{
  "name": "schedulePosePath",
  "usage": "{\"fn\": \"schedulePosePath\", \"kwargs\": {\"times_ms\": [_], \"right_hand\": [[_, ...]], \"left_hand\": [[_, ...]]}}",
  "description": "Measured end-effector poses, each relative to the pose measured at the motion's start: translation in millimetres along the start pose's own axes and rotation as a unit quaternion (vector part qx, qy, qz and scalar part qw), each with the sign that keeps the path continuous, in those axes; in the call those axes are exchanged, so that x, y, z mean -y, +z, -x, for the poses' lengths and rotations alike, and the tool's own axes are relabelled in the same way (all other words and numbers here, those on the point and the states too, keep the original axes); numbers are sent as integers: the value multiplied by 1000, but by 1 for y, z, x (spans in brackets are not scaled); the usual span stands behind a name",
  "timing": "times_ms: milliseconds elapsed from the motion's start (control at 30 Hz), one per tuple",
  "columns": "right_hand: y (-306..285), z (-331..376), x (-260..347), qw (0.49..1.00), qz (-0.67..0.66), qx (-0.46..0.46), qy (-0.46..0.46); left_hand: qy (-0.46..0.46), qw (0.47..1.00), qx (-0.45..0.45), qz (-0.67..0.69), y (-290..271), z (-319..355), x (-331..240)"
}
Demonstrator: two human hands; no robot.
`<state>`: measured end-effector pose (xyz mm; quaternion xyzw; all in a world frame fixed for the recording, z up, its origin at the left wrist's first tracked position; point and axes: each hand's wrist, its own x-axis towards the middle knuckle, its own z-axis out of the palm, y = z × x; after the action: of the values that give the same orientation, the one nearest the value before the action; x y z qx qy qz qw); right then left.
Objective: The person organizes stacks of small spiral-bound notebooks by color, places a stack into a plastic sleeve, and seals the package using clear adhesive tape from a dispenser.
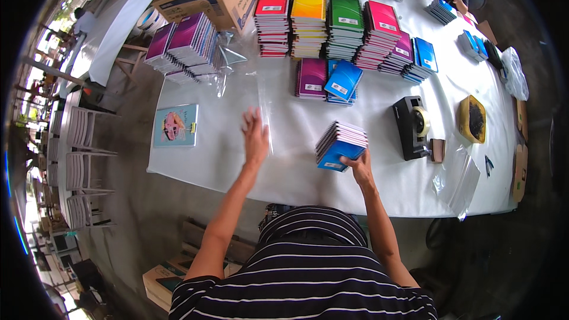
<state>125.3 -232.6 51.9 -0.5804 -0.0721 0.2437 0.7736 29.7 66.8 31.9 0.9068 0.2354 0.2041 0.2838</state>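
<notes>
Right hand [360,169] clamped on the blue notebooks [342,149], thumb on top; left hand [255,142], blurred, fingers apart, seemingly empty, sits nearer the clear plastic [263,104] stretching lengthwise up the table [207,163], those notebooks off to its right.

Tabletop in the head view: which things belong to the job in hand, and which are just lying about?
Likely in the job:
blue notebooks, in the right hand
clear plastic, near the left hand

Apparently lying about:
pale-blue book
black tape dispenser
yellow tub
</notes>
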Motion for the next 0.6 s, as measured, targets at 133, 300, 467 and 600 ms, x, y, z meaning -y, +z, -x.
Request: {"fn": "schedulePosePath", "kwargs": {"times_ms": [133,300,467,600], "right_hand": [[-9,16,0,999,-38,-30,24],[-18,28,22,995,-101,-6,25],[-34,37,34,985,-157,12,76],[-48,28,14,975,-94,18,202]], "left_hand": [[60,961,97,-253,-1,31,51],[247,952,131,-127,52,96,-40],[308,908,257,-123,64,88,-97],[243,948,135,-153,54,85,-37]]}}
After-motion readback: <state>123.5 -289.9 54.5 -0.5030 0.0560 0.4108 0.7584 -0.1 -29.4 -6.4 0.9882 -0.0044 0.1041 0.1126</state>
